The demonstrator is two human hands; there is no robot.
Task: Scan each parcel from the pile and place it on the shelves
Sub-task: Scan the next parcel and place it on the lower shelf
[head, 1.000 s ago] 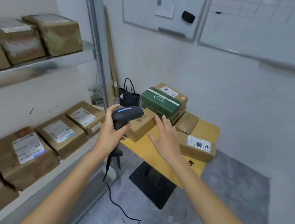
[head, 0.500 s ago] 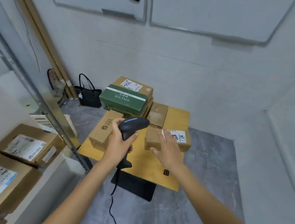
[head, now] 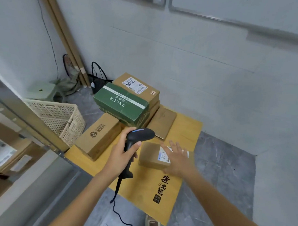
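A scanner (head: pixel 139 135) is gripped by the left hand (head: pixel 121 157) while the spread right hand (head: pixel 178 161) is laid over the near parcel (head: pixel 152 156); several parcels on the table (head: pixel 188 128) remain unshelved, some already lying on the shelf (head: pixel 32 175) at left.

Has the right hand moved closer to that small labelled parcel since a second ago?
Yes. The right hand has advanced from short of the small labelled parcel to over its white label, judged against the yellow table.

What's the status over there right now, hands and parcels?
Left hand grips scanner. Right hand open, over small labelled parcel on yellow table. Nothing blocking it.
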